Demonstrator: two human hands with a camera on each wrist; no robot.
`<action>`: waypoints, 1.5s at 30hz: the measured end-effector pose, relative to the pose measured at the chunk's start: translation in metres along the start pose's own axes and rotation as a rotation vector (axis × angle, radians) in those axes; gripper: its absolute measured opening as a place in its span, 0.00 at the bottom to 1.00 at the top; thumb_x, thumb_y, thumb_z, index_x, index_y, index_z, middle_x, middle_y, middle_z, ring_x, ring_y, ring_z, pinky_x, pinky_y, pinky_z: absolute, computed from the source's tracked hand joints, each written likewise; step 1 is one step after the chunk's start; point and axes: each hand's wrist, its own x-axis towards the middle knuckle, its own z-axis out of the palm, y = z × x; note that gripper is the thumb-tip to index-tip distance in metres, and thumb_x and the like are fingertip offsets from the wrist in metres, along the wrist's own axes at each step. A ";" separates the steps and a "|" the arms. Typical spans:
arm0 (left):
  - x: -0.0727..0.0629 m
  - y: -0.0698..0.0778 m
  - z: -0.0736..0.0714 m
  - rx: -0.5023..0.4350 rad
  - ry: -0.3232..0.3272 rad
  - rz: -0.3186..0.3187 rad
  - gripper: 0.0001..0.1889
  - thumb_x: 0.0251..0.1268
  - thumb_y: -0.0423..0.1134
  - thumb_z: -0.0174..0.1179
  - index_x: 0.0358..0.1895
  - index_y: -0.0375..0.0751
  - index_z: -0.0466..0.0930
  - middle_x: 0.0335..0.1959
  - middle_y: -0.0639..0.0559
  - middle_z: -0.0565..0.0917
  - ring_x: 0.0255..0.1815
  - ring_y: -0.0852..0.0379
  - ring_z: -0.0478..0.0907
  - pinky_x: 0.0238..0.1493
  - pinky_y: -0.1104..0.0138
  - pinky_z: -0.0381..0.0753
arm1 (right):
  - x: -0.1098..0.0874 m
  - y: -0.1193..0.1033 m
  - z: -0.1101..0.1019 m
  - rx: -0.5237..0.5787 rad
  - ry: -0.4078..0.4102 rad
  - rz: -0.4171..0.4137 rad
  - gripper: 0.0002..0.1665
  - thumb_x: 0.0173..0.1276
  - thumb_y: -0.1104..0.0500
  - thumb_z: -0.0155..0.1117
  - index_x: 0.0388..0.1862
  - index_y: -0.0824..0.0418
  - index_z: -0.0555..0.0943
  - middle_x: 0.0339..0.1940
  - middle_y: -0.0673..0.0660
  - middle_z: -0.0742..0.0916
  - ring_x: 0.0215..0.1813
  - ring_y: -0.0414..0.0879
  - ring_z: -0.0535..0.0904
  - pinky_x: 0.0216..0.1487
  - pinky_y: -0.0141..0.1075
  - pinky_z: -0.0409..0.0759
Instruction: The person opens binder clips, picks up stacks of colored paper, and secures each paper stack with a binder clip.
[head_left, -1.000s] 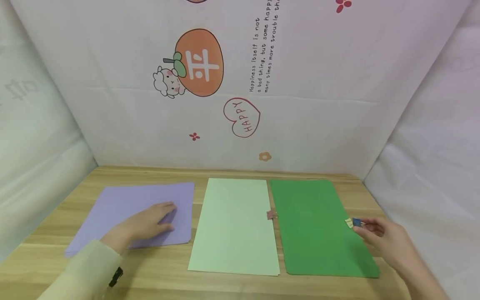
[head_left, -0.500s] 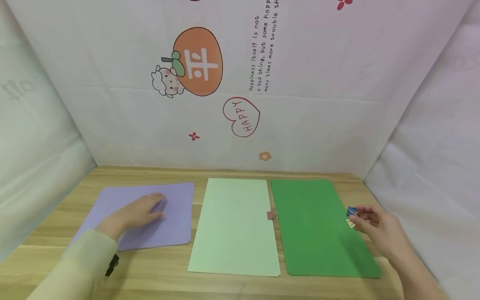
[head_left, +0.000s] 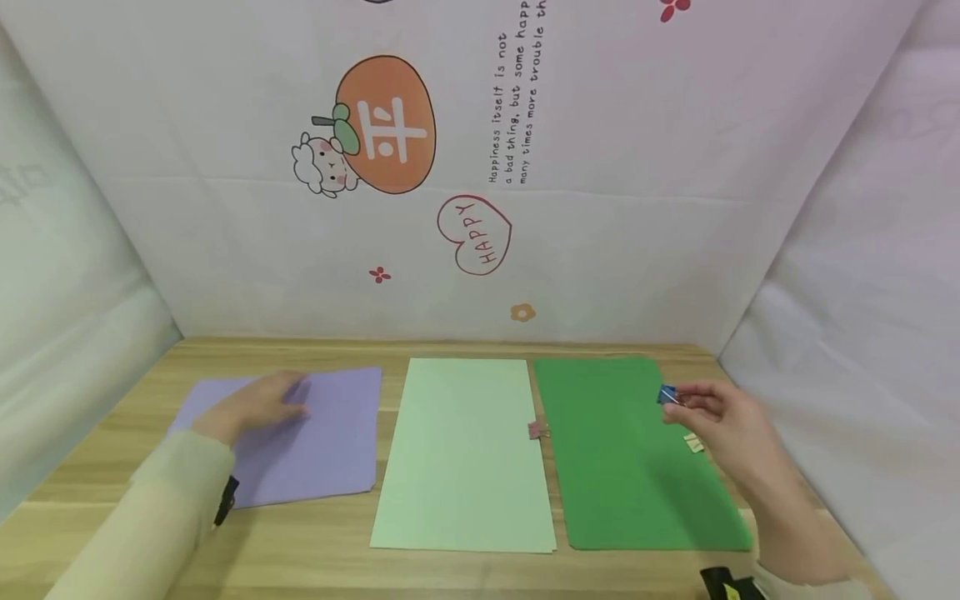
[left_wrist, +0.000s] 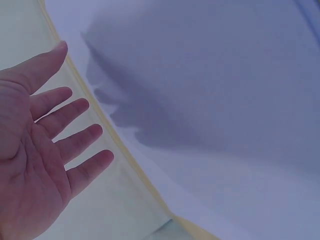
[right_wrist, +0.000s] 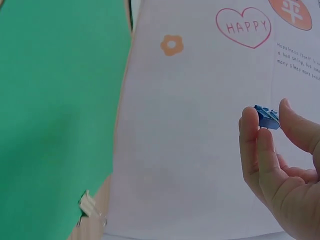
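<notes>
Above the far right part of the dark green paper stack (head_left: 615,467), my right hand (head_left: 727,421) pinches a blue binder clip (head_left: 667,395) between thumb and fingers. The right wrist view shows the same blue clip (right_wrist: 268,121) at the fingertips. A pale yellow binder clip (head_left: 693,442) grips the green stack's right edge. My left hand (head_left: 255,406) hovers over the purple paper stack (head_left: 333,450), fingers spread and holding nothing. Its shadow falls on the purple sheet (left_wrist: 240,100) in the left wrist view.
A pale green paper stack (head_left: 465,467) lies in the middle, with a pink binder clip (head_left: 536,430) on its right edge. The wooden table (head_left: 300,550) ends at a printed white cloth (head_left: 600,250) behind, and more white cloth hangs at both sides.
My right hand has left the yellow clip and moved up and to the left, still holding the blue clip. The left hand has drawn left and farther back over the purple paper.
</notes>
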 end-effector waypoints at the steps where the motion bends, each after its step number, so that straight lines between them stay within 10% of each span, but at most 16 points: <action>1: 0.000 -0.001 -0.001 0.003 -0.003 -0.006 0.35 0.64 0.38 0.64 0.65 0.14 0.62 0.65 0.17 0.66 0.66 0.20 0.62 0.68 0.35 0.61 | 0.001 -0.003 0.002 0.014 0.003 -0.004 0.34 0.72 0.47 0.64 0.65 0.69 0.71 0.46 0.53 0.87 0.42 0.24 0.81 0.43 0.19 0.79; 16: 0.003 -0.027 -0.005 0.032 -0.037 -0.068 0.38 0.56 0.37 0.70 0.61 0.11 0.64 0.62 0.15 0.67 0.65 0.19 0.63 0.67 0.35 0.63 | 0.010 -0.039 0.026 0.182 0.039 -0.094 0.27 0.72 0.54 0.64 0.61 0.71 0.74 0.35 0.42 0.87 0.41 0.30 0.84 0.47 0.18 0.77; 45: 0.009 -0.009 -0.017 0.002 -0.220 -0.228 0.48 0.53 0.44 0.73 0.72 0.26 0.55 0.72 0.19 0.54 0.70 0.12 0.43 0.66 0.25 0.45 | 0.013 -0.049 0.029 0.316 0.051 -0.092 0.24 0.74 0.58 0.62 0.62 0.72 0.72 0.34 0.38 0.85 0.40 0.34 0.85 0.51 0.18 0.77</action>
